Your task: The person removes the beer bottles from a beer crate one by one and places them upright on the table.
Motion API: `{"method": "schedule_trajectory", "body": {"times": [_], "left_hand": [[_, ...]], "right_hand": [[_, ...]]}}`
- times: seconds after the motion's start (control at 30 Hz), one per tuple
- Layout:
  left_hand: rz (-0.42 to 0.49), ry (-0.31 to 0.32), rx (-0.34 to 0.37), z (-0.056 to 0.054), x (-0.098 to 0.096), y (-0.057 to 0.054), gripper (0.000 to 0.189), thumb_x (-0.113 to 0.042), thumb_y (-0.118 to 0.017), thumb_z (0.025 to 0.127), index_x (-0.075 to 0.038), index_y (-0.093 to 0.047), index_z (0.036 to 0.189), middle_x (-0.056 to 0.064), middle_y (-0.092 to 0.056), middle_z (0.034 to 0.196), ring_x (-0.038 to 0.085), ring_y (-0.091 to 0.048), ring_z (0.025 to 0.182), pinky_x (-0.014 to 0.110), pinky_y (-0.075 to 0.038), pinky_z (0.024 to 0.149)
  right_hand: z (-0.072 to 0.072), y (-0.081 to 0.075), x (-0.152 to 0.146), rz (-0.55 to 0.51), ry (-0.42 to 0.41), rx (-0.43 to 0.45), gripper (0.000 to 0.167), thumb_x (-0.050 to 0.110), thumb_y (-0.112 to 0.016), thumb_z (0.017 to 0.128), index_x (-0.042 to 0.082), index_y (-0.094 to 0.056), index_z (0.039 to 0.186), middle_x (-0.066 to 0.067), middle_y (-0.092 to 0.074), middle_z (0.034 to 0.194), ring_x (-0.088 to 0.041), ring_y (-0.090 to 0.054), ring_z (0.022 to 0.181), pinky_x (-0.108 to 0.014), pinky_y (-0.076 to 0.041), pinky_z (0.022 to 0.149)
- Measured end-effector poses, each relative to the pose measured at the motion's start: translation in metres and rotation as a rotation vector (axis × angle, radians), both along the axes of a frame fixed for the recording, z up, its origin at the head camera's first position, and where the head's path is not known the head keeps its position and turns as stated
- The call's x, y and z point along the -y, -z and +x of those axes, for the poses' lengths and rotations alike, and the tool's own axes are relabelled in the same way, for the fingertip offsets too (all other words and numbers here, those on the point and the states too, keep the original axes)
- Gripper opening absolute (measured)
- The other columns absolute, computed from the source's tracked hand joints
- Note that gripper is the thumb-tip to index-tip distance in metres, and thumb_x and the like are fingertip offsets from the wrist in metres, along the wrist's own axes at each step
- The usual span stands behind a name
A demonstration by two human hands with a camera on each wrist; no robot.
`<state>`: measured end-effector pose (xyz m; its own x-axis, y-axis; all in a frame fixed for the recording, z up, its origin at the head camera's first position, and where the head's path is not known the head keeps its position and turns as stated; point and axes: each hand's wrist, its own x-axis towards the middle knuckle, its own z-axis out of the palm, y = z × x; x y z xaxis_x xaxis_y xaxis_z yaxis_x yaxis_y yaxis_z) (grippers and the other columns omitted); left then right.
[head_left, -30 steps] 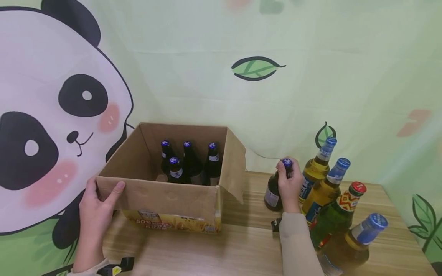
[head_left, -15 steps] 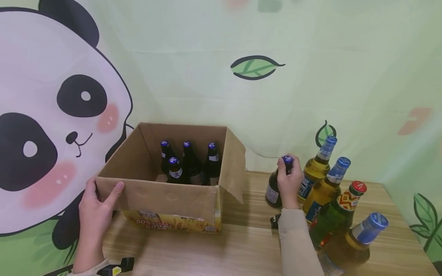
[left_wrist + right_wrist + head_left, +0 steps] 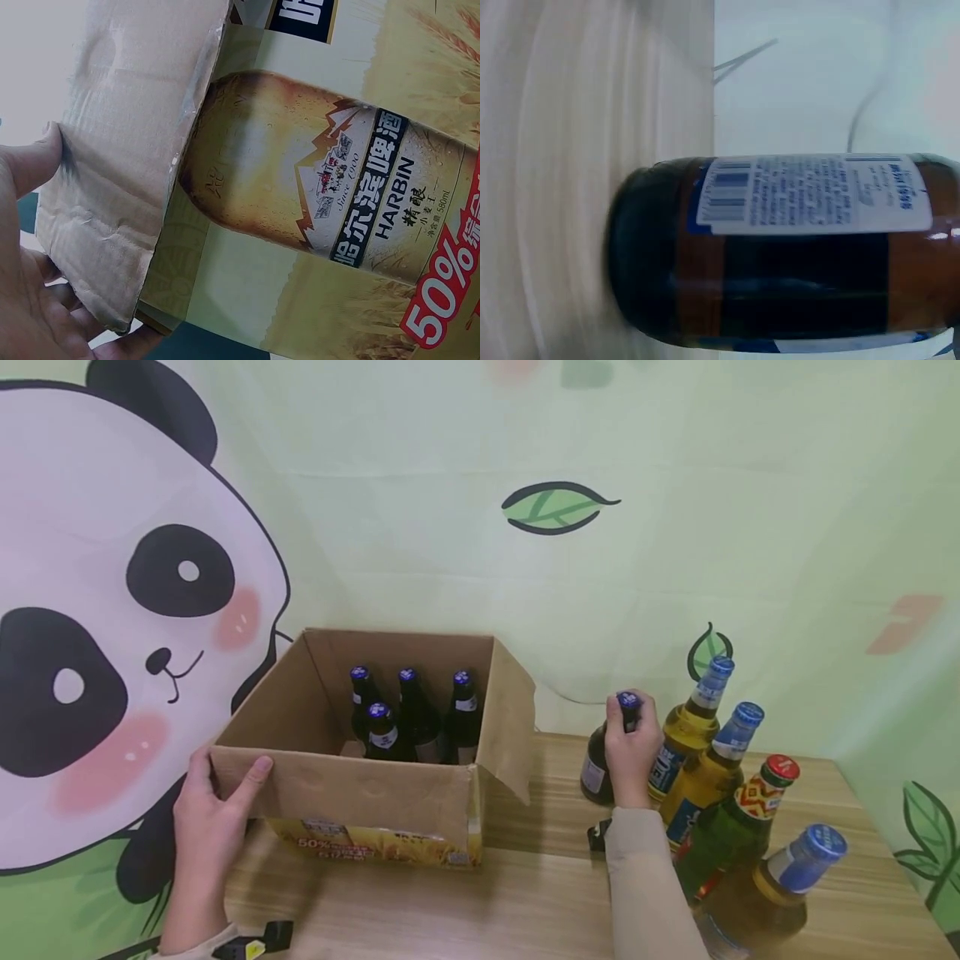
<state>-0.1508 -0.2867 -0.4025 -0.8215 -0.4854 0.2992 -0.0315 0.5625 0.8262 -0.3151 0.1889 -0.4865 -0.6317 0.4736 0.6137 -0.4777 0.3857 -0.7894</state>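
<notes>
My left hand point(image 3: 213, 827) grips the near left corner of an open cardboard box point(image 3: 337, 785), thumb on the outer face of its folded flap point(image 3: 127, 150). Inside the box stand several dark beer bottles with blue caps, one of them the front bottle point(image 3: 382, 735). To the right of the box, my right hand point(image 3: 633, 752) holds another dark beer bottle point(image 3: 596, 768) round its neck, just under the blue cap. This bottle is upright at the table's back; its base point(image 3: 637, 255) is at or very near the wood, and I cannot tell whether it touches.
Right of my right hand, several bottles stand in a row: two yellow ones with blue caps, such as the rear bottle point(image 3: 690, 718), a green bottle point(image 3: 731, 827) with a red cap, and an amber bottle point(image 3: 757, 902) in front. Behind the wooden table point(image 3: 540, 910) hangs a panda-print cloth point(image 3: 405, 527).
My right hand and its bottle have shifted slightly back and to the right. The left hand and the box stay where they were.
</notes>
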Motion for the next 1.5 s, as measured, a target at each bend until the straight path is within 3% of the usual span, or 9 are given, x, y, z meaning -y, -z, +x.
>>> {"method": "schedule_trajectory", "body": {"times": [0.23,0.43,0.53,0.67,0.83,1.03,1.13,1.37,1.5], "left_hand": [[0.000,0.011,0.007,0.001,0.000,0.000,0.073,-0.040,-0.071,0.094,-0.010,-0.038,0.151,0.022,-0.049,0.145,0.040,-0.047,0.131,0.061,-0.036,0.108],[0.007,0.009,-0.008,0.002,0.000,-0.001,0.072,-0.039,-0.071,0.094,-0.011,-0.039,0.151,0.020,-0.050,0.145,0.039,-0.048,0.131,0.060,-0.036,0.108],[0.010,0.008,-0.009,0.002,0.001,-0.001,0.072,-0.039,-0.071,0.094,-0.011,-0.038,0.152,0.020,-0.049,0.146,0.040,-0.047,0.132,0.061,-0.036,0.108],[0.016,0.010,-0.005,0.003,0.000,-0.002,0.073,-0.040,-0.070,0.094,-0.012,-0.038,0.152,0.020,-0.048,0.147,0.040,-0.046,0.133,0.061,-0.035,0.109],[0.013,0.013,-0.008,0.003,0.000,-0.002,0.073,-0.040,-0.071,0.094,-0.012,-0.038,0.152,0.020,-0.049,0.147,0.039,-0.046,0.133,0.061,-0.035,0.109],[0.013,0.023,-0.011,0.002,0.002,-0.002,0.073,-0.040,-0.071,0.094,-0.011,-0.037,0.152,0.019,-0.049,0.146,0.039,-0.047,0.131,0.061,-0.036,0.109],[0.014,0.022,-0.010,0.002,0.002,-0.003,0.074,-0.041,-0.071,0.093,-0.012,-0.038,0.153,0.019,-0.049,0.147,0.039,-0.047,0.132,0.061,-0.035,0.109],[0.010,0.034,0.000,0.003,0.002,-0.003,0.075,-0.042,-0.070,0.094,-0.012,-0.036,0.153,0.020,-0.047,0.148,0.042,-0.044,0.134,0.063,-0.033,0.110],[0.001,0.032,0.000,0.003,0.001,-0.003,0.074,-0.043,-0.070,0.093,-0.011,-0.038,0.152,0.020,-0.048,0.147,0.041,-0.045,0.133,0.062,-0.035,0.109]], "right_hand": [[0.011,-0.010,-0.003,-0.006,-0.105,0.130,0.044,0.037,-0.060,0.102,0.012,-0.054,0.137,-0.004,-0.064,0.126,-0.017,-0.059,0.115,-0.034,-0.047,0.100],[0.014,-0.027,-0.008,0.079,-0.178,0.142,0.051,0.036,-0.050,0.105,0.021,-0.040,0.153,-0.007,-0.056,0.141,-0.026,-0.052,0.130,-0.045,-0.042,0.108],[0.017,-0.035,-0.009,0.101,-0.200,0.177,0.057,0.040,-0.049,0.105,0.029,-0.031,0.158,-0.010,-0.052,0.147,-0.032,-0.049,0.133,-0.058,-0.039,0.108],[0.019,-0.041,-0.009,0.135,-0.224,0.187,0.063,0.041,-0.048,0.105,0.036,-0.020,0.161,-0.012,-0.047,0.151,-0.038,-0.046,0.136,-0.060,-0.036,0.110],[0.021,-0.052,-0.008,0.178,-0.236,0.149,0.073,0.039,-0.051,0.105,0.034,-0.007,0.162,-0.015,-0.044,0.153,-0.039,-0.042,0.139,-0.060,-0.035,0.110],[0.027,-0.082,-0.003,0.257,-0.253,0.108,0.060,0.037,-0.052,0.105,0.015,-0.032,0.157,-0.010,-0.045,0.153,-0.027,-0.038,0.143,-0.055,-0.031,0.115],[0.029,-0.101,0.003,0.288,-0.287,0.069,0.054,0.034,-0.053,0.105,0.012,-0.041,0.153,-0.007,-0.048,0.151,-0.024,-0.041,0.141,-0.050,-0.031,0.116],[0.030,-0.144,0.032,0.294,-0.447,-0.010,0.052,0.019,-0.057,0.103,0.009,-0.040,0.151,-0.012,-0.052,0.147,-0.028,-0.047,0.136,-0.052,-0.036,0.113],[0.027,-0.164,0.057,0.336,-0.597,-0.037,0.045,0.012,-0.057,0.103,0.003,-0.047,0.145,-0.015,-0.056,0.142,-0.031,-0.053,0.131,-0.048,-0.044,0.107]]}}
